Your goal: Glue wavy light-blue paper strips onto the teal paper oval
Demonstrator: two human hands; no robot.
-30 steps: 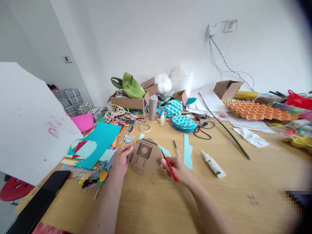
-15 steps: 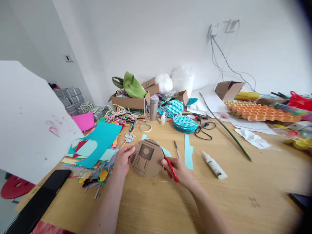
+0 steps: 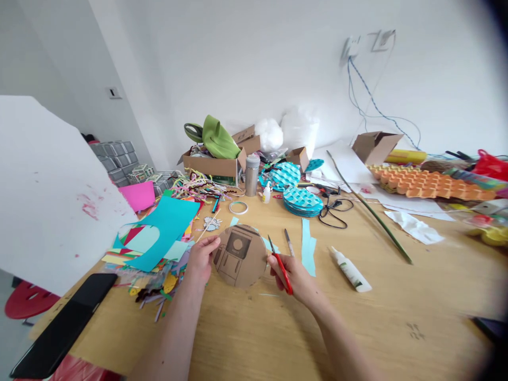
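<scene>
A round brown cardboard disc (image 3: pixel 239 259) with dark printing is held tilted above the table. Its left edge is pinched in my left hand (image 3: pixel 203 259), thumb on top. Red-handled scissors (image 3: pixel 283 272) sit in my right hand (image 3: pixel 292 278), blades pointing away from me beside the disc's right edge. Past the disc lie light blue paper strips (image 3: pixel 307 247) and a pen (image 3: pixel 288 242). Whether the right fingertips touch the disc is hard to make out.
A glue bottle (image 3: pixel 351 270) lies at right, before a long green stick (image 3: pixel 373 214). Blue discs (image 3: pixel 302 201) are stacked behind. Coloured paper (image 3: pixel 170 222) and a black phone (image 3: pixel 65 323) are at left. Farther back stand a metal flask (image 3: pixel 251 177) and a cardboard box (image 3: pixel 212 166).
The scissors and my right hand have shifted slightly right, so the blades now stand apart from the disc's edge. My left hand keeps its hold on the disc.
</scene>
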